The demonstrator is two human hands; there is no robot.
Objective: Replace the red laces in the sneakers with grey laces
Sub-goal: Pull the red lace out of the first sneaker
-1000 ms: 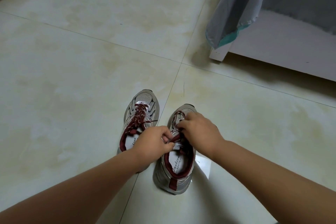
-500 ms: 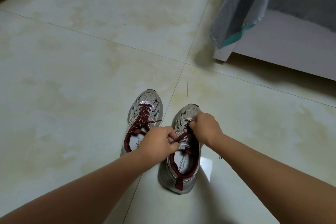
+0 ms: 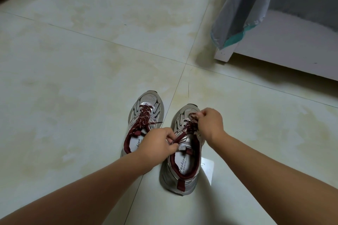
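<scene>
Two silver-grey sneakers with dark red lining stand side by side on the tiled floor, toes pointing away from me. The left sneaker (image 3: 145, 113) is fully laced with a dark red lace (image 3: 144, 118). Over the right sneaker (image 3: 182, 171), my left hand (image 3: 159, 145) pinches the red lace (image 3: 188, 127) near the tongue, and my right hand (image 3: 210, 124) pinches the same lace farther up by the toe eyelets. No grey laces are in view.
A white furniture base (image 3: 285, 49) with a grey cloth (image 3: 241, 9) hanging over it stands at the upper right. A clear flat packet (image 3: 207, 167) lies just right of the right sneaker. A box corner and a pink object sit at the top edge.
My right hand has moved from the tongue area up toward the toe of the right sneaker, drawing the red lace along. My left hand stays pinched near the tongue.
</scene>
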